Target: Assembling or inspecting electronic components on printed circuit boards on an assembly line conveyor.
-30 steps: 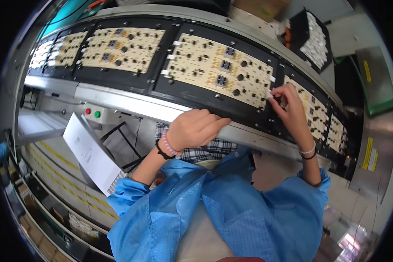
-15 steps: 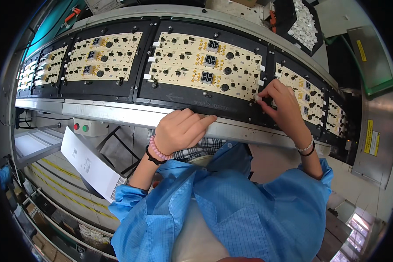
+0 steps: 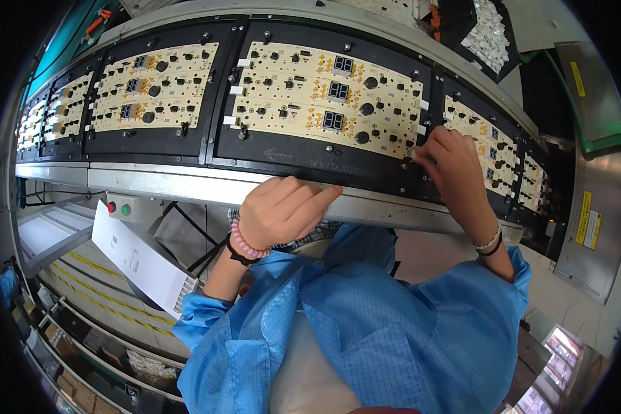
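A cream circuit-board panel [image 3: 290, 127] lies in a black tray [image 3: 269, 148], with rows of black components, two-digit displays [image 3: 333, 121] and small white connectors [image 3: 233, 90] along its short edges. At the panel's near right corner my right hand [image 3: 455, 169] is closed, thumb and forefinger pinching a small white connector that the fingertips mostly cover. My left hand [image 3: 283, 214] rests at the near metal rail [image 3: 165, 178] with the forefinger stretched along the tray edge. Its other fingers are curled, and their inside is hidden.
More trays with similar panels line up to the left [image 3: 155, 86] and right [image 3: 493, 148]. A black bin of white parts [image 3: 486, 38] stands at the far right. Below the rail at left are a red-and-green button box [image 3: 127, 207] and a white sheet [image 3: 138, 259].
The main panel appears slightly further right and the left one further left, as the view shifts. My right hand stays at the panel's corner, and my left hand still rests at the rail.
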Tool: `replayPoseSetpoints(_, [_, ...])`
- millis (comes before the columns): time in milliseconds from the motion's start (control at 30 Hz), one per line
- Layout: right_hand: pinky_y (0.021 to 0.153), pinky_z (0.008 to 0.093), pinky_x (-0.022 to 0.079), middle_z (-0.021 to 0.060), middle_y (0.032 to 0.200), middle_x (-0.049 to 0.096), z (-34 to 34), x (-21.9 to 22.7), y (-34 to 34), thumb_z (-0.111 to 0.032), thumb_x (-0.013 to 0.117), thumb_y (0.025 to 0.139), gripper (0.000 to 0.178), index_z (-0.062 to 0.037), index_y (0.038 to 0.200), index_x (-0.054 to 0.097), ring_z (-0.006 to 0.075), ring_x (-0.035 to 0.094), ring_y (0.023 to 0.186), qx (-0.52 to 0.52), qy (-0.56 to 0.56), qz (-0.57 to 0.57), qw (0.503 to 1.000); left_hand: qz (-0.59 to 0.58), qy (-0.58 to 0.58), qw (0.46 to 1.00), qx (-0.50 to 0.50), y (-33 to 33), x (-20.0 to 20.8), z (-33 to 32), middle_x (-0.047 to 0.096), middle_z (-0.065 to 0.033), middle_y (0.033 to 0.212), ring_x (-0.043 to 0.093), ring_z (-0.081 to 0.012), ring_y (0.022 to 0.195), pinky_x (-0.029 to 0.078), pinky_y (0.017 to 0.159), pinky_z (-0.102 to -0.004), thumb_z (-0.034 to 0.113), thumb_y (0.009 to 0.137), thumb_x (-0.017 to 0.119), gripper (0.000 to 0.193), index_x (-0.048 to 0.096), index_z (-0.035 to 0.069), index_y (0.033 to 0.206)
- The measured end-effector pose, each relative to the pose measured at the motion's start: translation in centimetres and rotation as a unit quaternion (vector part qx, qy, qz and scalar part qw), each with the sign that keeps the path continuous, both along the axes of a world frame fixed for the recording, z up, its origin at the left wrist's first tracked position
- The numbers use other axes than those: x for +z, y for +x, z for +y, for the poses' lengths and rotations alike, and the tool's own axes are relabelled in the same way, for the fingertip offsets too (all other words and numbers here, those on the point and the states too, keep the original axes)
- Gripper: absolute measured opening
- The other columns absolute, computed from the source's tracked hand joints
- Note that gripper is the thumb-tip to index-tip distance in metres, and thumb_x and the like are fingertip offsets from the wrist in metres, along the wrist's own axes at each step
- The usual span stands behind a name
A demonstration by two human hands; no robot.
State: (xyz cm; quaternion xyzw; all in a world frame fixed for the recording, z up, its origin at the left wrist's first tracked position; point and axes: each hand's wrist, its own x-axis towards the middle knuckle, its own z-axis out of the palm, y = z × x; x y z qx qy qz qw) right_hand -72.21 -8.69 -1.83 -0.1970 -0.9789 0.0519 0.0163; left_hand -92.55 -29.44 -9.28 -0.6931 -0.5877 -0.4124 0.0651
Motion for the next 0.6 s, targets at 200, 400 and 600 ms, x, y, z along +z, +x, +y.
replayPoseSetpoints(200, [0.073,0.0378,0.040,0.0088,0.088,0.053,-1.7,-1.8,-0.4,-0.008,0.070,0.080,0.011,-0.0052,0.083,0.061,0.0273,0.053,0.084,-0.004,0.070,0.022,0.997,-0.034,-0.038,0.998,0.032,0.0,0.8,-0.7,0.066,-0.0020,0.078,0.058,-0.0185,0.062,0.047,0.055,-0.0310,0.003,0.067,0.068,0.036,0.071,0.009,0.102])
replayPoseSetpoints(400, [0.088,0.0369,0.045,0.0149,0.104,0.060,2.8,0.7,1.6,-0.006,0.055,0.093,0.023,-0.0004,0.113,0.064,0.0310,0.058,0.101,-0.060,-0.218,-0.011,0.974,-0.042,-0.097,0.989,0.104,-3.6,3.0,0.7,0.065,-0.0120,0.111,0.063,-0.0294,0.096,0.051,0.079,-0.0369,0.011,0.088,0.063,0.029,0.063,0.005,0.116])
replayPoseSetpoints(600, [0.095,0.0397,0.043,0.0138,0.127,0.057,5.0,-0.9,0.2,0.005,0.051,0.087,0.045,-0.0036,0.131,0.055,0.0346,0.053,0.105,0.049,-0.049,0.057,0.996,0.114,-0.184,0.958,0.190,-10.6,0.9,3.0,0.057,-0.0085,0.136,0.050,-0.0268,0.127,0.040,0.099,-0.0433,0.035,0.096,0.056,0.046,0.055,0.006,0.131])
